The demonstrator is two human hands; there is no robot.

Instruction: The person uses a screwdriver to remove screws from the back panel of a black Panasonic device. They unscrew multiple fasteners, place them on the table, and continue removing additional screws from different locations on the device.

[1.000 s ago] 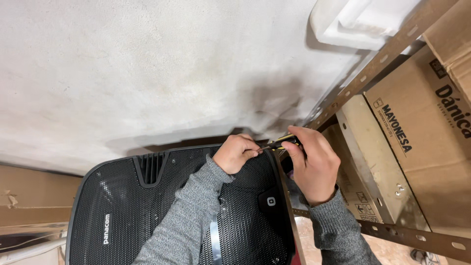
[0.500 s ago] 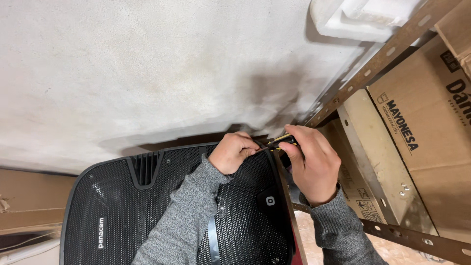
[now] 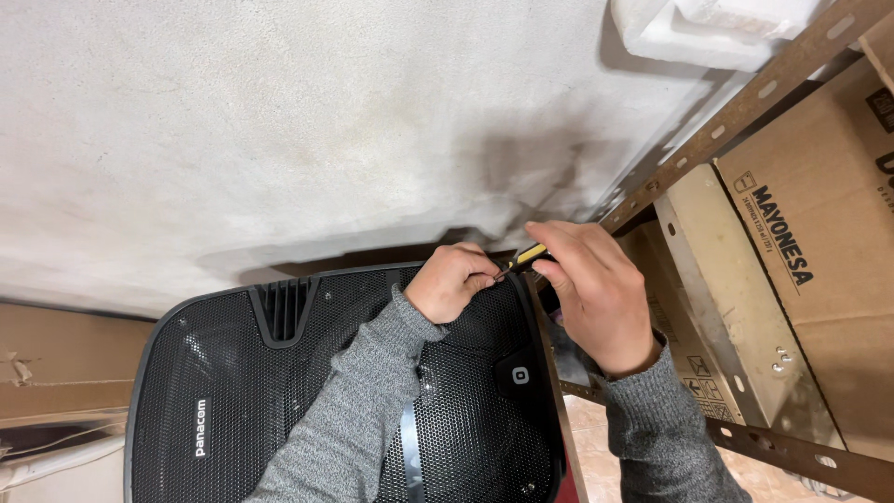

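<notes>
A rough white wall (image 3: 279, 121) backs one black speaker (image 3: 307, 401) and two cardboard boxes (image 3: 819, 242). My right hand (image 3: 596, 289) has its fingers clamped on one screwdriver (image 3: 523, 257); my left hand (image 3: 453, 281) is curled shut at its tip.

Inventory, counted as seen:

- Hands: two, a left hand (image 3: 453, 279) and a right hand (image 3: 596, 289), each in a grey knitted sleeve.
- Screwdriver (image 3: 523, 258), yellow-and-black handle: one, between the two hands.
- Speaker (image 3: 279, 391), black with mesh grille: one, near left.
- Cardboard boxes (image 3: 819, 242): at least three on the right; one more box (image 3: 47, 373) at far left.
- Metal shelf rack (image 3: 745, 107), slotted angle bars: one.
- White foam block (image 3: 708, 28): one, top right.
</notes>
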